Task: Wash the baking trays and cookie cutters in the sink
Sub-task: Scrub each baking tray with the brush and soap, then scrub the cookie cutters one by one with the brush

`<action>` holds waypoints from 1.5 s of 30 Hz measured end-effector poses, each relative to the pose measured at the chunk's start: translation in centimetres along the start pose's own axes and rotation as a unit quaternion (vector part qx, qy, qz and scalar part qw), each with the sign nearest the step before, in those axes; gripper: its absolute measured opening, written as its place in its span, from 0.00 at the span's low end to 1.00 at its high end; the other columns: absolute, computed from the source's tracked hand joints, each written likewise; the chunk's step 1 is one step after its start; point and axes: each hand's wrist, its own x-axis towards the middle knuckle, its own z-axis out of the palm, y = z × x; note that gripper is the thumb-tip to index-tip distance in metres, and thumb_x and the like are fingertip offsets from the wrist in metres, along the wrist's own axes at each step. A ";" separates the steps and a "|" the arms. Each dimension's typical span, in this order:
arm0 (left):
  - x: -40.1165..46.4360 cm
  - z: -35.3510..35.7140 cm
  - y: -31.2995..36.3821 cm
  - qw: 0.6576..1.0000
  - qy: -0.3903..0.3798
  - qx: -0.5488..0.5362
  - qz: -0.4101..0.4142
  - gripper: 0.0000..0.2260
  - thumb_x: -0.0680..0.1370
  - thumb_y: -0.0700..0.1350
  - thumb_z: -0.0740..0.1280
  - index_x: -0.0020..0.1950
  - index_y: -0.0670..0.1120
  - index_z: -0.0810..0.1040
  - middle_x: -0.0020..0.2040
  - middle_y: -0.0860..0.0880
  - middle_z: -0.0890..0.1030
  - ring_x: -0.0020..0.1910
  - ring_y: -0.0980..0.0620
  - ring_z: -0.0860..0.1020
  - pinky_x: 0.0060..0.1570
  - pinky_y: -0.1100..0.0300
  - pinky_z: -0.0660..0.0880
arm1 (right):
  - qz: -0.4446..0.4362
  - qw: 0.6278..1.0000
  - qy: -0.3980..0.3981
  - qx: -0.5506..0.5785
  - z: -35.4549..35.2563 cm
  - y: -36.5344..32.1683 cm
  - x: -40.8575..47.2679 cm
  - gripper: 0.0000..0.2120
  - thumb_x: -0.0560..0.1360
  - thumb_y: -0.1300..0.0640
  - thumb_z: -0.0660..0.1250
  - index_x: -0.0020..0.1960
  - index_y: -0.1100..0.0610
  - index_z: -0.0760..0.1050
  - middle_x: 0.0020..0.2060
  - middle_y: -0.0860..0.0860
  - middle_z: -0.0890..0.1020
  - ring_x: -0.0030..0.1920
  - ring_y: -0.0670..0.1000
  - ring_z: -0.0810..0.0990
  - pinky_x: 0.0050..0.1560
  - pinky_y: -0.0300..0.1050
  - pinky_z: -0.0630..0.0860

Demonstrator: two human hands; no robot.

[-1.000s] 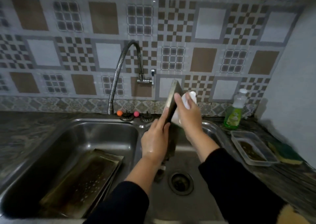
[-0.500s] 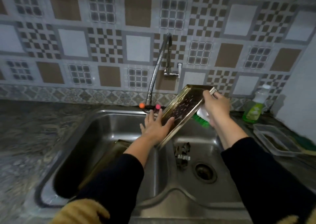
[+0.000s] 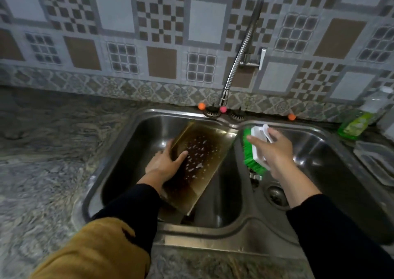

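A dark, stained baking tray [image 3: 200,168] with water drops lies tilted in the left basin of the steel double sink [image 3: 234,234]. My left hand [image 3: 165,161] grips the tray's left edge, thumb on its inner face. Over the right basin, my right hand [image 3: 275,151] holds a scrub brush [image 3: 252,151] with a white handle and green bristles. A cookie cutter [image 3: 255,177] shows partly under the brush, close to the drain [image 3: 276,194]. Whatever lies beneath the tray is hidden.
A flexible metal tap [image 3: 241,53] rises from the tiled wall behind the sink. A green dish soap bottle [image 3: 358,121] and a clear plastic container [image 3: 377,161] stand on the right counter. The marbled counter [image 3: 47,151] stretches to the left.
The tray has gone from the divider, where both hands held it up, down into the left basin. My right hand let go of the tray and keeps only the brush.
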 end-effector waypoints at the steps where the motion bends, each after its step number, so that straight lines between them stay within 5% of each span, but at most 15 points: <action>1: 0.2 -0.1 -1.5 1.000 -0.003 0.007 -0.029 0.36 0.73 0.71 0.57 0.76 0.63 0.47 0.68 0.44 0.69 0.63 0.42 0.73 0.61 0.48 0.70 | -0.001 1.000 -0.001 -0.017 0.0 0.5 0.1 0.36 0.64 0.53 0.79 0.69 0.53 0.70 0.65 0.50 0.76 0.58 0.51 0.78 0.61 0.50 0.75; 5: 1.2 0.4 -6.3 0.992 -0.024 0.062 -0.109 0.40 0.71 0.73 0.59 0.77 0.62 0.47 0.69 0.43 0.68 0.64 0.41 0.72 0.63 0.46 0.70 | -0.043 0.994 -0.026 -0.101 0.7 1.9 -0.5 0.33 0.67 0.58 0.75 0.70 0.51 0.70 0.62 0.49 0.77 0.52 0.48 0.78 0.51 0.41 0.73; 10: 2.3 0.8 -8.3 0.972 -0.068 0.178 -0.134 0.41 0.72 0.71 0.60 0.78 0.58 0.45 0.71 0.42 0.63 0.69 0.39 0.65 0.67 0.42 0.65 | -0.119 0.976 -0.037 -0.177 1.9 3.1 -1.3 0.34 0.66 0.56 0.75 0.71 0.47 0.69 0.62 0.47 0.77 0.57 0.48 0.78 0.59 0.47 0.76; 17: 2.8 1.5 -8.0 0.964 -0.108 0.187 -0.155 0.44 0.74 0.65 0.64 0.77 0.55 0.38 0.75 0.42 0.51 0.73 0.39 0.53 0.68 0.39 0.58 | -0.112 0.978 -0.070 -0.162 2.7 4.6 -0.2 0.38 0.64 0.52 0.78 0.71 0.44 0.68 0.64 0.46 0.76 0.59 0.47 0.78 0.59 0.52 0.77; 20: 2.7 1.5 -7.9 0.963 -0.110 0.186 -0.160 0.45 0.75 0.64 0.64 0.78 0.54 0.35 0.76 0.42 0.47 0.74 0.39 0.50 0.70 0.40 0.57 | -0.094 0.977 -0.108 -0.157 2.8 4.6 0.1 0.41 0.62 0.51 0.80 0.71 0.43 0.67 0.66 0.44 0.73 0.61 0.45 0.74 0.60 0.45 0.74; 24: 2.6 1.1 -5.9 0.963 -0.082 0.238 -0.095 0.41 0.76 0.60 0.64 0.79 0.53 0.40 0.76 0.43 0.48 0.74 0.40 0.51 0.69 0.40 0.58 | -0.102 0.971 -0.106 -0.191 2.5 4.7 0.1 0.36 0.65 0.56 0.76 0.70 0.42 0.68 0.60 0.45 0.74 0.56 0.47 0.76 0.52 0.40 0.71; 29: 2.7 1.7 0.1 0.967 -0.050 0.242 0.053 0.24 0.79 0.55 0.61 0.74 0.53 0.63 0.74 0.46 0.61 0.73 0.43 0.56 0.70 0.43 0.60 | -0.103 0.968 -0.092 -0.208 0.5 4.0 0.7 0.35 0.65 0.56 0.75 0.70 0.42 0.69 0.56 0.49 0.65 0.53 0.50 0.76 0.63 0.46 0.72; 32: 2.2 3.1 5.2 0.967 -0.013 0.211 0.141 0.20 0.79 0.52 0.60 0.72 0.54 0.68 0.72 0.48 0.65 0.72 0.45 0.58 0.69 0.46 0.61 | -0.088 0.973 -0.067 -0.204 -2.0 3.9 1.7 0.34 0.66 0.57 0.75 0.69 0.43 0.70 0.56 0.49 0.64 0.55 0.49 0.74 0.63 0.42 0.70; 36: 0.7 6.9 12.2 0.957 0.032 0.148 0.249 0.18 0.79 0.51 0.60 0.69 0.54 0.72 0.66 0.50 0.71 0.66 0.46 0.63 0.63 0.51 0.66 | -0.079 0.977 -0.064 -0.188 -5.4 5.0 3.7 0.35 0.64 0.55 0.75 0.68 0.40 0.70 0.62 0.50 0.70 0.57 0.49 0.75 0.59 0.46 0.75; 39: -0.6 10.8 15.9 0.942 0.029 0.143 0.301 0.17 0.78 0.49 0.61 0.68 0.53 0.73 0.64 0.50 0.73 0.65 0.46 0.65 0.62 0.52 0.67 | -0.071 0.976 -0.077 -0.193 -8.1 6.2 5.0 0.35 0.66 0.56 0.75 0.70 0.40 0.68 0.64 0.49 0.70 0.56 0.47 0.73 0.46 0.40 0.76; 42: -0.9 14.5 18.1 0.939 -0.027 0.176 0.295 0.18 0.78 0.47 0.61 0.68 0.52 0.73 0.64 0.47 0.74 0.65 0.45 0.68 0.61 0.52 0.69 | -0.067 0.974 -0.093 -0.194 -10.5 7.9 6.3 0.35 0.68 0.56 0.73 0.71 0.39 0.66 0.64 0.48 0.68 0.56 0.46 0.69 0.44 0.38 0.72; 45: -0.3 18.2 19.8 0.957 -0.079 0.207 0.185 0.16 0.78 0.46 0.62 0.66 0.46 0.74 0.64 0.42 0.76 0.63 0.41 0.74 0.59 0.52 0.73 | -0.062 0.977 -0.099 -0.178 -12.1 9.6 7.8 0.35 0.68 0.56 0.74 0.70 0.41 0.66 0.64 0.47 0.68 0.57 0.46 0.70 0.46 0.35 0.69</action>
